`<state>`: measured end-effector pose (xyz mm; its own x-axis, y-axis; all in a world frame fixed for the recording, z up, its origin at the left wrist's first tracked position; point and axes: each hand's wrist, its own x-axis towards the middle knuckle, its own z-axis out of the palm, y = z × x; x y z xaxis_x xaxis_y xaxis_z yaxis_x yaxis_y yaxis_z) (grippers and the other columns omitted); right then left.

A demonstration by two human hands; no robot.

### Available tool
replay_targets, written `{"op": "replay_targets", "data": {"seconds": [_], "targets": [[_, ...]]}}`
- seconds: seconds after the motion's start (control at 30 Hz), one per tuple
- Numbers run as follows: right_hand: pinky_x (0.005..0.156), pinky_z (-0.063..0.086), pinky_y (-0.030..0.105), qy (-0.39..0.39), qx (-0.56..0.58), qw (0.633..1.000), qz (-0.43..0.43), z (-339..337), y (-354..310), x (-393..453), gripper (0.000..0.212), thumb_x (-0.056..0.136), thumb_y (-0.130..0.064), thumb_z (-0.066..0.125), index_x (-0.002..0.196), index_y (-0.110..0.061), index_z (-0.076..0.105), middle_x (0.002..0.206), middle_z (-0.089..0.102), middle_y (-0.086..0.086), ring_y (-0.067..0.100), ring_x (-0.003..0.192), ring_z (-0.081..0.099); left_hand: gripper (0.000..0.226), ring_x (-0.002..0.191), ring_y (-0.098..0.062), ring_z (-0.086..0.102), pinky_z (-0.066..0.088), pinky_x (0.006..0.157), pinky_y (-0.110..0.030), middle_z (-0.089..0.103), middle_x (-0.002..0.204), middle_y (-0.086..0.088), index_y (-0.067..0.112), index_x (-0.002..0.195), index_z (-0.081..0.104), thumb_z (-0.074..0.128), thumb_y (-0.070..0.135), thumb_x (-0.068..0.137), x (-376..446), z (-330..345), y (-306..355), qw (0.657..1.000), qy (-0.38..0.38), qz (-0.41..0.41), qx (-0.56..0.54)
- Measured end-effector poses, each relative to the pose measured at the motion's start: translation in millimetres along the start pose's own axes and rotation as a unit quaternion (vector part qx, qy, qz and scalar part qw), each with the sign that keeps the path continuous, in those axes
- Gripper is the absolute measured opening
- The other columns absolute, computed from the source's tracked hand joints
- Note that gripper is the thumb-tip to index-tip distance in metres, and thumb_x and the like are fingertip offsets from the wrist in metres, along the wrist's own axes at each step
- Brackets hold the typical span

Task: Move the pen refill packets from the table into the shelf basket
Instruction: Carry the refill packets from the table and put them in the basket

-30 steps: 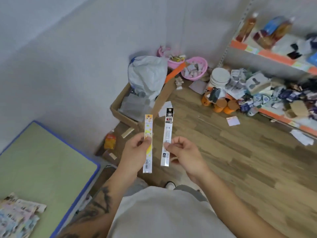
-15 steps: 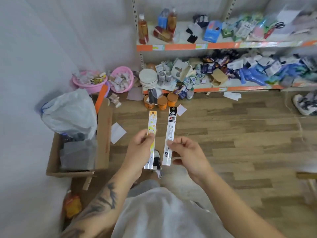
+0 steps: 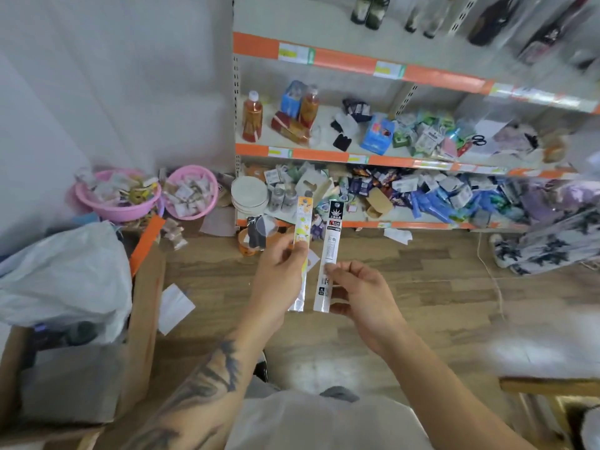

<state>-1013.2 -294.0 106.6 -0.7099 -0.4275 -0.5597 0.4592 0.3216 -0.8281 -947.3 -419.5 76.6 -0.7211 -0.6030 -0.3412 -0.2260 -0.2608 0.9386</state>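
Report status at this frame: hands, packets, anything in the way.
Left hand pinches yellow packet; right hand pinches black-topped packet. Both upright, side by side, facing the shelf. Nothing between; no shelf basket identifiable.

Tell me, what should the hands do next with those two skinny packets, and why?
Probably carry both packets forward toward the shelf. The left hand pinches the yellow packet and the right hand pinches the black-topped packet, both held upright over the wooden floor, short of the shelf. I cannot tell which basket is meant; two pink baskets sit on the floor left of it.
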Motion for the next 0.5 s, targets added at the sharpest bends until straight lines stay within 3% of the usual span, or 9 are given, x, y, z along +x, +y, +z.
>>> {"op": "replay_targets", "data": {"seconds": [0.13, 0.23, 0.33, 0.4, 0.5], "targets": [[0.069, 0.050, 0.039, 0.014, 0.030, 0.999, -0.006, -2, -11, 19, 0.016, 0.101, -0.018, 0.064, 0.086, -0.013, 0.065, 0.081, 0.071, 0.007, 0.023, 0.072, 0.063, 0.020, 0.074, -0.001, 0.053, 0.042, 0.066, -0.014, 0.063, 0.085, 0.007, 0.028, 0.093, 0.072, 0.058, 0.028, 0.106, 27, 2, 8, 0.999, -0.010, -0.032, -0.021], [0.065, 0.047, 0.037, 0.028, 0.038, 0.999, -0.020, -9, -19, 33, 0.016, 0.101, -0.017, 0.064, 0.086, -0.013, 0.066, 0.083, 0.070, 0.011, 0.027, 0.075, 0.060, 0.018, 0.084, -0.010, 0.059, 0.048, 0.074, -0.023, 0.065, 0.102, -0.006, 0.024, 0.099, 0.073, 0.057, 0.030, 0.106, 46, 11, 16, 0.999, -0.019, -0.032, -0.021], [0.067, 0.049, 0.039, 0.032, 0.027, 0.998, -0.048, -17, -30, 51, 0.017, 0.102, -0.021, 0.064, 0.094, -0.007, 0.069, 0.094, 0.076, 0.018, 0.030, 0.077, 0.064, 0.021, 0.070, -0.014, 0.060, 0.052, 0.060, -0.037, 0.060, 0.091, -0.010, 0.014, 0.102, 0.067, 0.054, 0.030, 0.107, 65, 22, 28, 0.998, -0.026, -0.045, -0.026], [0.074, 0.051, 0.049, 0.036, 0.022, 0.996, -0.079, -22, -41, 65, 0.021, 0.102, -0.024, 0.064, 0.099, -0.003, 0.069, 0.095, 0.077, 0.020, 0.037, 0.079, 0.068, 0.021, 0.057, -0.016, 0.058, 0.048, 0.053, -0.037, 0.062, 0.087, -0.010, 0.009, 0.103, 0.064, 0.054, 0.026, 0.107, 79, 31, 40, 0.997, -0.038, -0.046, -0.039], [0.079, 0.054, 0.057, 0.030, -0.001, 0.989, -0.143, -32, -68, 86, 0.021, 0.102, -0.027, 0.064, 0.102, -0.007, 0.070, 0.092, 0.075, 0.021, 0.053, 0.090, 0.067, 0.016, 0.057, -0.021, 0.056, 0.045, 0.052, -0.035, 0.064, 0.079, -0.008, 0.011, 0.102, 0.069, 0.061, 0.024, 0.104, 103, 50, 65, 0.997, -0.048, -0.031, -0.053]]}}
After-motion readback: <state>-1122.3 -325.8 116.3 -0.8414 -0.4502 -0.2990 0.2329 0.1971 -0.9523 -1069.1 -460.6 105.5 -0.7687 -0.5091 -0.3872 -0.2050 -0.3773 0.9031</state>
